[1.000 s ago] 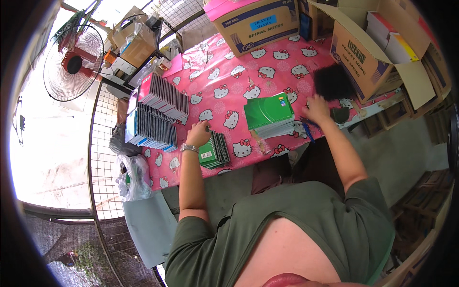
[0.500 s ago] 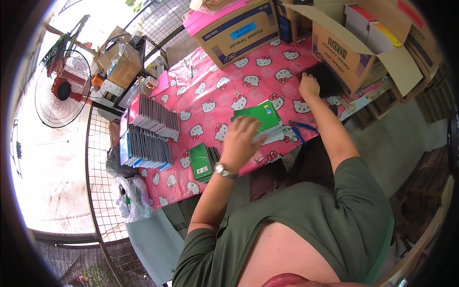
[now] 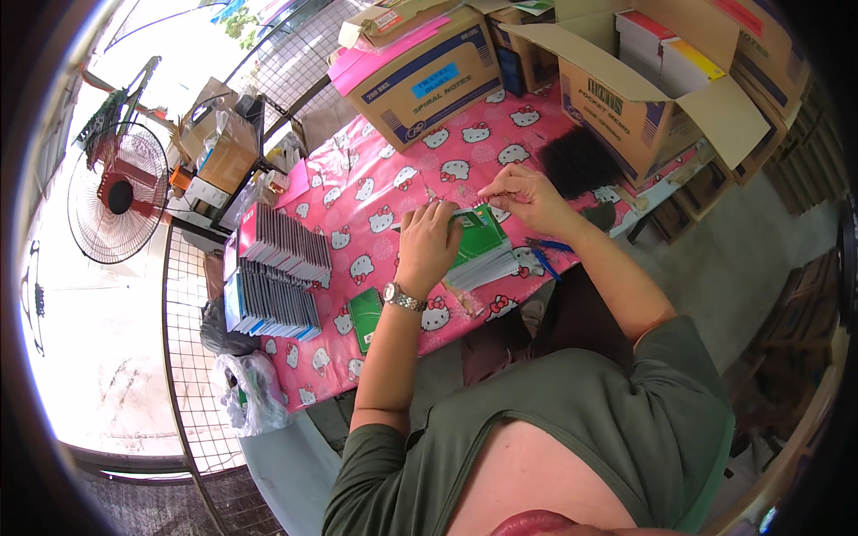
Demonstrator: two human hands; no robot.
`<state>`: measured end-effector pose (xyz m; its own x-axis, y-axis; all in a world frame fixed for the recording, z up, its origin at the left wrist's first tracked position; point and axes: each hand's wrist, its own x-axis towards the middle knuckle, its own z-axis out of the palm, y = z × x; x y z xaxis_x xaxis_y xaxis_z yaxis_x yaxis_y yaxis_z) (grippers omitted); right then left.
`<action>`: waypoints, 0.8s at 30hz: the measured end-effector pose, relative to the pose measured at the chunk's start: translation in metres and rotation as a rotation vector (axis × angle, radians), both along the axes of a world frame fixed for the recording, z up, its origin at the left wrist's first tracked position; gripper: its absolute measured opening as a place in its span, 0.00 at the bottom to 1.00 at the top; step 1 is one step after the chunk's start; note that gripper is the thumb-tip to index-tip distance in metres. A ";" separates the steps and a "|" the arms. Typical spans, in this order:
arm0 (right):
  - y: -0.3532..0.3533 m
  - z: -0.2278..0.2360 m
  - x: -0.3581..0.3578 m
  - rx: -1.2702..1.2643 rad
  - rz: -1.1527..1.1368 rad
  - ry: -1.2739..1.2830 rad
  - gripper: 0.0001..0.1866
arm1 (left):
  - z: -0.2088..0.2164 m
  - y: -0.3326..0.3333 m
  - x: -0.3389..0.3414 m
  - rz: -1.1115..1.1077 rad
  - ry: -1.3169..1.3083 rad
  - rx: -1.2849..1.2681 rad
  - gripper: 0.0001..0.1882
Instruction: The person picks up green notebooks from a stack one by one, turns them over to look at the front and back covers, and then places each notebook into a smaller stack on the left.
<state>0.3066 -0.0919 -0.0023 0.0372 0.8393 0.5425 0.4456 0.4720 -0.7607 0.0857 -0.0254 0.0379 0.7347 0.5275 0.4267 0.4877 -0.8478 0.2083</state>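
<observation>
A stack of green-covered notebooks with white pages lies in front of me on the pink table cover. My left hand rests at its left edge, fingers bent over the top notebook and thumb along the cover. Above the far edge of the stack, my right hand is closed in a pinch. Whatever sits between those fingertips is thin and dark, too small to make out. Right of that hand is a bristly black heap of thin strands. Blue-handled pliers lie against the stack's right side.
Another green notebook lies by my left forearm. Rows of spiral notebooks stand at the left. Cardboard boxes line the back, including an open box at right. A fan stands far left; a plastic bag hangs near the table's corner.
My right hand has come left from the black heap to the notebook stack. My left hand has settled at the stack's left edge. The view has shifted slightly.
</observation>
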 end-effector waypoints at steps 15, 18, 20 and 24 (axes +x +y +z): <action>-0.018 0.020 0.004 -0.108 0.130 0.040 0.15 | 0.000 -0.008 0.015 -0.053 -0.047 -0.011 0.11; -0.025 0.021 0.001 -0.054 0.049 -0.080 0.16 | -0.005 -0.010 0.021 -0.093 -0.068 0.031 0.12; -0.031 0.031 -0.006 -0.303 0.008 0.026 0.19 | -0.006 -0.011 0.021 -0.106 -0.075 0.067 0.13; -0.038 0.031 -0.026 -0.034 -0.200 -0.320 0.17 | -0.006 -0.012 0.014 -0.112 -0.020 0.059 0.13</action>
<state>0.2805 -0.1297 0.0288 0.0358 0.8504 0.5249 0.7440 0.3280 -0.5822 0.0995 -0.0371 0.0320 0.7789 0.4160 0.4694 0.3852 -0.9079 0.1654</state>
